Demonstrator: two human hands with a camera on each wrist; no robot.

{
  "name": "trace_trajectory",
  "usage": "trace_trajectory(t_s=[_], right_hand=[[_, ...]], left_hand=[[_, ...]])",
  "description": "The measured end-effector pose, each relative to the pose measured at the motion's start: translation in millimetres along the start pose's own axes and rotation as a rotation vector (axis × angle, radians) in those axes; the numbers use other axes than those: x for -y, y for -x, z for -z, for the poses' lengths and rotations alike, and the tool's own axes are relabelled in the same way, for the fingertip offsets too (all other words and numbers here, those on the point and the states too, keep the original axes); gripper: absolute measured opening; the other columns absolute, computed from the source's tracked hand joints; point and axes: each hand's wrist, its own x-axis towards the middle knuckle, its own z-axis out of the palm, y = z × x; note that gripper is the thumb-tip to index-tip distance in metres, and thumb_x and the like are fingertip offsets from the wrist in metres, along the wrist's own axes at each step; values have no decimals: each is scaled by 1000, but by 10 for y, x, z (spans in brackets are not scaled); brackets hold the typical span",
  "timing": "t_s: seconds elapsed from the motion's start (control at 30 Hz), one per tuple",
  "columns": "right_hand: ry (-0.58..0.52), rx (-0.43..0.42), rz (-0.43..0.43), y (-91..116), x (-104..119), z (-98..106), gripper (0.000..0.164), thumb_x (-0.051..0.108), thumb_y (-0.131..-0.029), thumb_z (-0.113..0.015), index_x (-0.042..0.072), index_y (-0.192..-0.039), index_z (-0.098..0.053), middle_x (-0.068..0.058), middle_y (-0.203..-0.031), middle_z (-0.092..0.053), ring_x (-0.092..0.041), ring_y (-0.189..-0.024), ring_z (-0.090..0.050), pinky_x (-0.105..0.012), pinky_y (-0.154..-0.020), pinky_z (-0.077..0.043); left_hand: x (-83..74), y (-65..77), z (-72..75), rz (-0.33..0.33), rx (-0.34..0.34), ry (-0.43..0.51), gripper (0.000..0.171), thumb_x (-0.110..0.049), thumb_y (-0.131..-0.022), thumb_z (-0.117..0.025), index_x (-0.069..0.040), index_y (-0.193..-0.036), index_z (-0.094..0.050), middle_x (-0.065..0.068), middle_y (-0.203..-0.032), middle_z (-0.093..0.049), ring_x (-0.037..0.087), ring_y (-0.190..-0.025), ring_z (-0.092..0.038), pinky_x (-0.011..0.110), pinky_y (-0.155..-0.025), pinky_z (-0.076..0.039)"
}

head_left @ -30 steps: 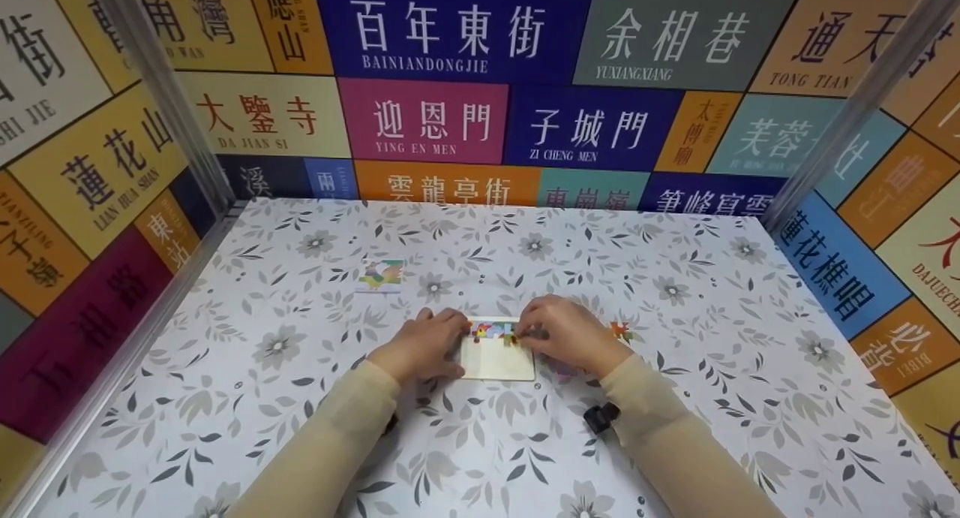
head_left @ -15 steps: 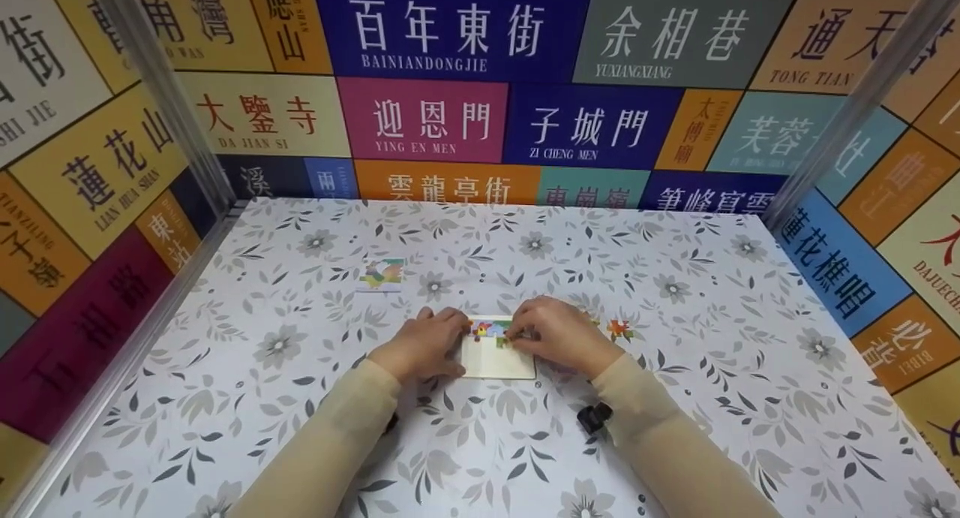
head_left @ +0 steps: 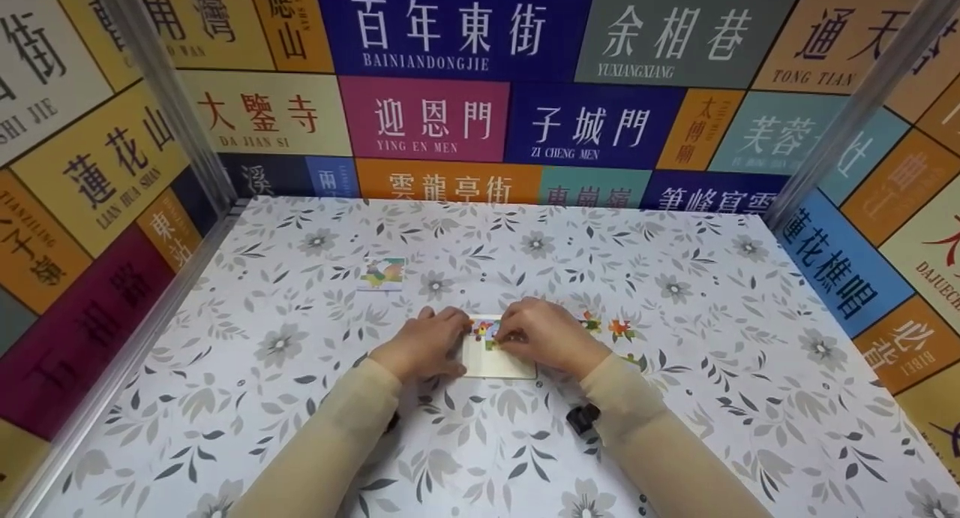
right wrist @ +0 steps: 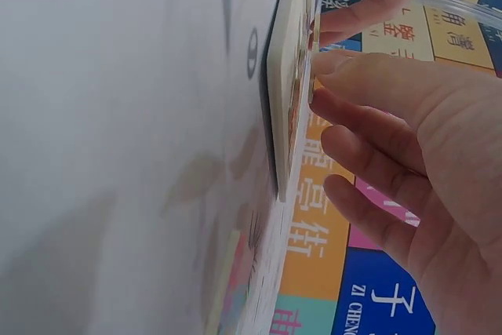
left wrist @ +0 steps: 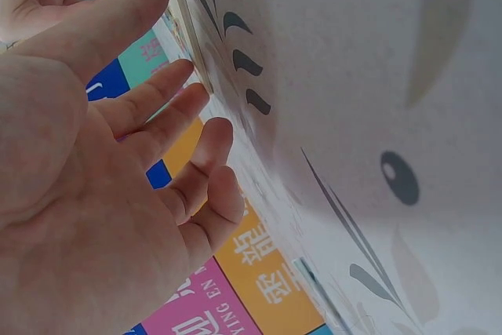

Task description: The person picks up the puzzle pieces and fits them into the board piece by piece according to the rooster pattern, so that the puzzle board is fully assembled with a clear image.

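A pale shallow puzzle board [head_left: 504, 365] lies on the table, with colourful jigsaw pieces [head_left: 481, 329] along its far edge. My left hand [head_left: 421, 345] rests at the board's left side. In the left wrist view its thumb and forward fingers touch the board's edge [left wrist: 190, 29], while the other fingers stay off it. My right hand [head_left: 553, 335] is over the board's upper right part and pinches a small puzzle piece [head_left: 492, 344] with green on it between thumb and index finger. In the right wrist view the fingertips hide most of that piece, just above the board [right wrist: 284, 84].
Loose orange [head_left: 620, 328] and green [head_left: 592, 323] puzzle pieces lie right of the board, and another green piece [head_left: 630, 359] shows by the right sleeve. A square picture card [head_left: 382, 274] lies at the back left. Printed panels [head_left: 424, 120] stand behind the flower-patterned table [head_left: 300, 420].
My right hand has moved left across the board with the piece between its fingertips, uncovering more loose pieces on the right. My left hand has stayed in place.
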Motion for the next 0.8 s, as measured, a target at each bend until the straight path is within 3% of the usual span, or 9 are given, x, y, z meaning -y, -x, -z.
trace_trajectory(t_s=[0.43,0.8], right_hand=[[-2,-10,55,-128,129,-69,7,14,-88,-81,18,-93,-84,3,-98,-76,-17,-93,-69,-35,-86,-57],[59,-18,70,-183,171,-121,7,17,-87,-81,21,-92,-84,5,-95,-74,-17,-90,-67,-35,-81,-56]], left_hand=[[9,24,40,32,19,8,68,-33,-86,-84,-12,-143,-54,5,-150,-53,35,-122,-51,51,-103,-46],[5,36,33,-15,-6,32,66,-31,-86,-85,-9,-141,-54,7,-146,-54,38,-116,-51,54,-98,-47]])
